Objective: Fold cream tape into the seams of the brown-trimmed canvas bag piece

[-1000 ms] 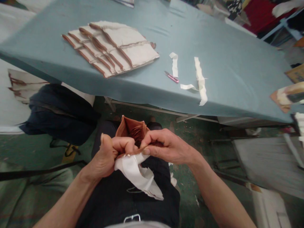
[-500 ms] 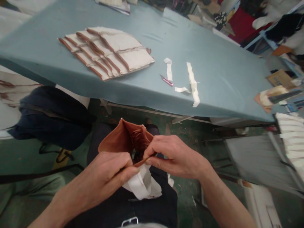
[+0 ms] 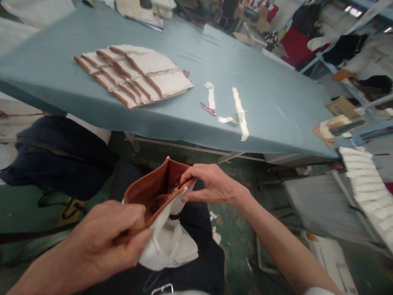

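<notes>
A fabric bag (image 3: 175,239), white outside with a brown lining, rests over my lap with its mouth spread apart. My left hand (image 3: 113,233) pinches the near left part of the rim, thumb outside. At the right side of the rim, my right hand (image 3: 211,184) grips the edge between thumb and fingers. Gathered brown folds show down inside the lining; the bottom of the bag is hidden.
On the blue-covered table (image 3: 270,102) lies a stack of white pieces with brown edges (image 3: 147,73). Thread snips (image 3: 208,108) and white fabric strips (image 3: 239,112) are nearer its front edge. A dark blue cloth heap (image 3: 58,151) sits at left.
My hands have moved apart along the rim, the left toward me and the right slightly away. The bag has turned, and its mouth is stretched longer between them.
</notes>
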